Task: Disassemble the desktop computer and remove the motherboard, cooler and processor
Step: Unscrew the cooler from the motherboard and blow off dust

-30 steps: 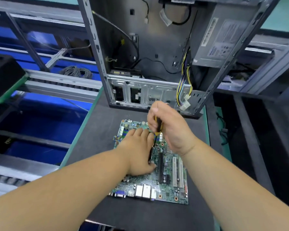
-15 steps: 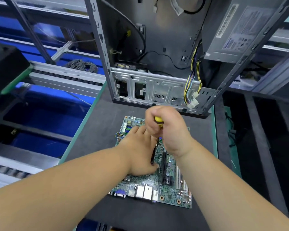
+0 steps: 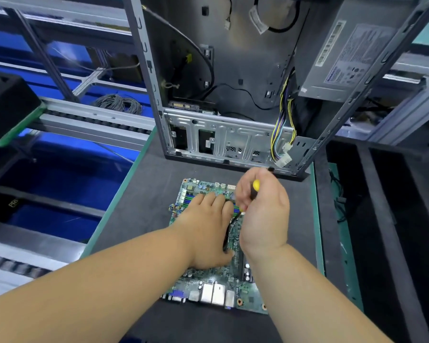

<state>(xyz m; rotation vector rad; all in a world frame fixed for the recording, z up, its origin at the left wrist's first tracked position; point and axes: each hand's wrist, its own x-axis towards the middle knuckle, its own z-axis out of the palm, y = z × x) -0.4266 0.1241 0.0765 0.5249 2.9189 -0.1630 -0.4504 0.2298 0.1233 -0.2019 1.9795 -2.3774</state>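
On the dark mat (image 3: pixel 139 204), left hand (image 3: pixel 208 233) presses motherboard (image 3: pixel 216 280) flat-fingered; right hand (image 3: pixel 263 214) grips screwdriver (image 3: pixel 255 188).

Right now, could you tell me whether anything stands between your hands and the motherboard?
Nothing visible does. The motherboard lies out of the case on the mat. The left hand rests directly on it, and the right hand grips a screwdriver over it. What lies under the hands is hidden.

We are viewing the motherboard (image 3: pixel 208 280) lying flat on the counter (image 3: pixel 144 194), in front of the open computer case (image 3: pixel 233 70). The power supply (image 3: pixel 344 58) is sitting inside the case at right, its cable bundle (image 3: pixel 282 125) hanging beneath.
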